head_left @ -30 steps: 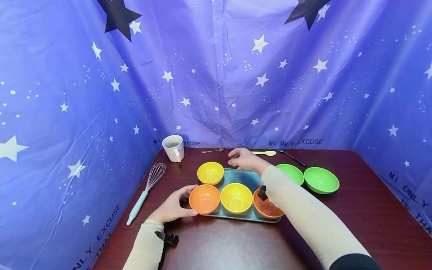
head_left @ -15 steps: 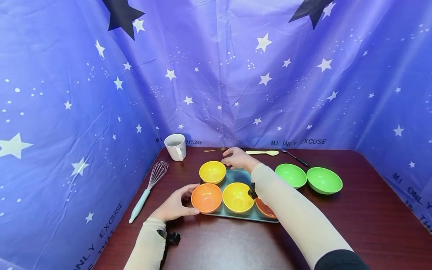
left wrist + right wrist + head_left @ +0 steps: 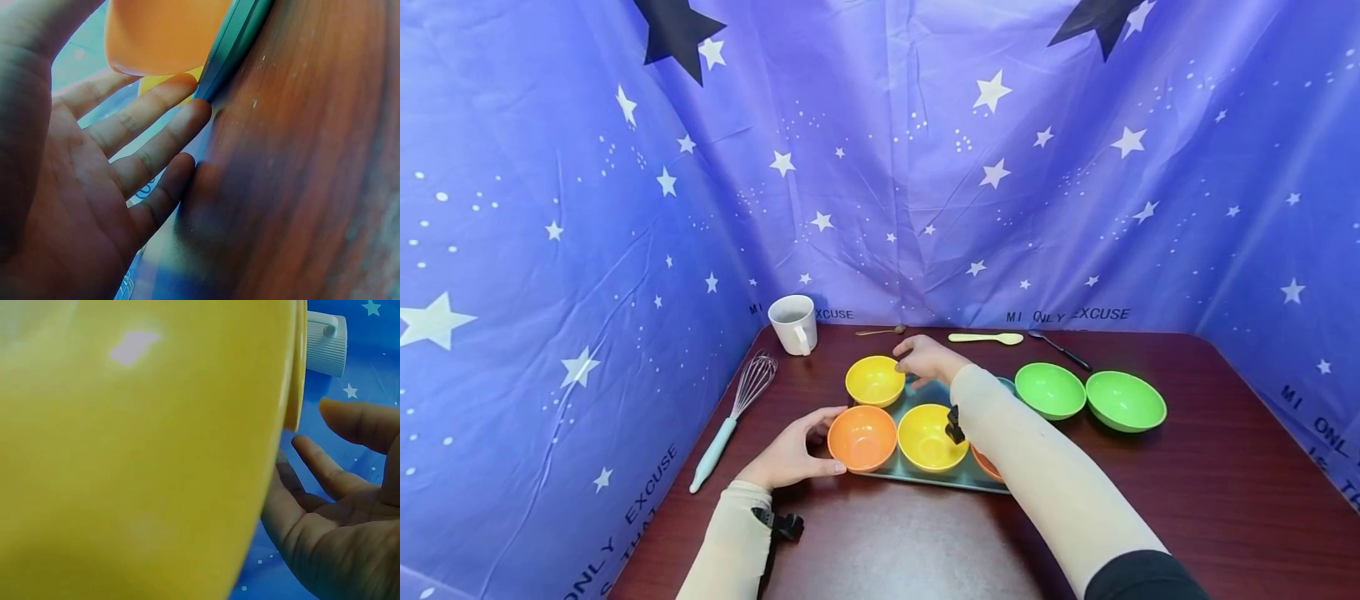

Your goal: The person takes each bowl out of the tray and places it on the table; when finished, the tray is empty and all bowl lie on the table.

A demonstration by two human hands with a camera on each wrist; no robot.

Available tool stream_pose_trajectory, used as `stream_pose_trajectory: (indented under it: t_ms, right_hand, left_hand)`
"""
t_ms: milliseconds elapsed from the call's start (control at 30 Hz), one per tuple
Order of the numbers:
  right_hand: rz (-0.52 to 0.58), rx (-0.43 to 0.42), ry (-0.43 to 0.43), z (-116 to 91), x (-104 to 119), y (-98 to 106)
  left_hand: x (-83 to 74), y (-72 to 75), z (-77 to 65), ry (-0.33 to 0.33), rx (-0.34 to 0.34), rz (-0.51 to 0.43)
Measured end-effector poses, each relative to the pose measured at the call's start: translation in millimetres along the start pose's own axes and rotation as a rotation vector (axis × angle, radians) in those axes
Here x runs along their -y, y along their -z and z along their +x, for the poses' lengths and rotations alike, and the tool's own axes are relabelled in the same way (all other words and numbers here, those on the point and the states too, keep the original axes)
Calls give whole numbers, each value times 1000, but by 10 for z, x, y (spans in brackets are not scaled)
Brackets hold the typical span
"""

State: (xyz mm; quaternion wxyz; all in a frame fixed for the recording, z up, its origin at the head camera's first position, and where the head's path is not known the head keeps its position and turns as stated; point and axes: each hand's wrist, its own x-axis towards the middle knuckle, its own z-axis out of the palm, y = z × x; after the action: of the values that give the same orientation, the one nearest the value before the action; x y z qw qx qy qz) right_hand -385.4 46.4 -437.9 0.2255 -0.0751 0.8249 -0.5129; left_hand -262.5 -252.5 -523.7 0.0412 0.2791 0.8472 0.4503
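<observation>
My left hand (image 3: 793, 454) stands at the left side of an orange bowl (image 3: 862, 439), thumb in front and fingers behind. In the left wrist view its fingers (image 3: 153, 147) are spread and fairly straight beside the bowl and the tray edge (image 3: 228, 53). My right hand (image 3: 928, 360) is at the right rim of the back yellow bowl (image 3: 876, 381), thumb and fingers apart. A second yellow bowl (image 3: 928, 437) sits on the blue-green tray (image 3: 936, 478) in front, filling much of the right wrist view. My right forearm hides most of another orange bowl (image 3: 987, 464).
Two green bowls (image 3: 1050, 392) stand right of the tray. A white mug (image 3: 793, 325) and a whisk (image 3: 733, 421) are at the left. Along the back edge lie a small gold spoon (image 3: 880, 332), a pale yellow spoon (image 3: 985, 338) and a black-handled utensil (image 3: 1060, 350).
My right hand has moved left to the back yellow bowl's rim, its forearm now covering more of the right orange bowl. The left hand stays by its orange bowl; the head view shifts slightly.
</observation>
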Motion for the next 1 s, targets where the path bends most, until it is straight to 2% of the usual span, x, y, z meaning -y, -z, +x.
stream_pose_trajectory:
  t_ms: [433, 700, 1000]
  right_hand:
    - [71, 60, -50, 57, -67, -38]
    - [130, 58, -34, 55, -66, -55]
    - [149, 33, 6, 0, -15, 18]
  left_hand:
    - [-24, -10, 6, 4, -6, 5]
    - [-46, -10, 10, 21, -2, -9]
    - [-74, -12, -8, 15, -5, -40]
